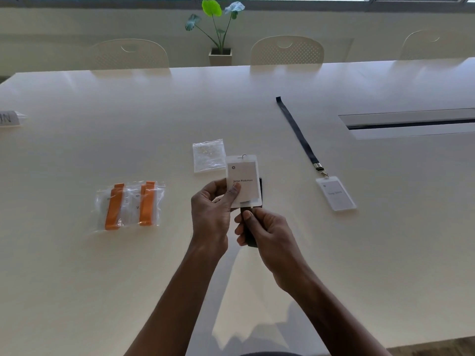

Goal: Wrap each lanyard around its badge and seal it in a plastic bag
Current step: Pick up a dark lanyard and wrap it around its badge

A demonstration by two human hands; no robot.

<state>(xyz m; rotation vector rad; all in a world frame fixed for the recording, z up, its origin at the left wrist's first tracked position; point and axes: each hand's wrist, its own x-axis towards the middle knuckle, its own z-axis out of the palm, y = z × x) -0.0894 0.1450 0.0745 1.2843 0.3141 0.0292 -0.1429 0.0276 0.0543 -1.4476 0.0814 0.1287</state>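
A name badge (244, 176) is held upright above the middle of the tabletop (128, 265). It is pinched near its lower left corner by the grip of the left hand (210, 209), with the thumb laid on the front. Its dark lanyard (249, 233) comes out below the badge and is clasped in the right hand (270, 235), with the thumb pressed on the strap.

The wrapping step is judged to be under way. Next, the strap should be carried round the badge and kept taut. The bundle can then be slid into the empty plastic bag (207, 155) lying flat just beyond.

Two sealed bags (129, 205) lie well to the left. A second badge (336, 193), its lanyard (298, 132) stretched out, lies to the right. Bare surface is seen between them around the hands. A cable slot (408, 124) is set far right.
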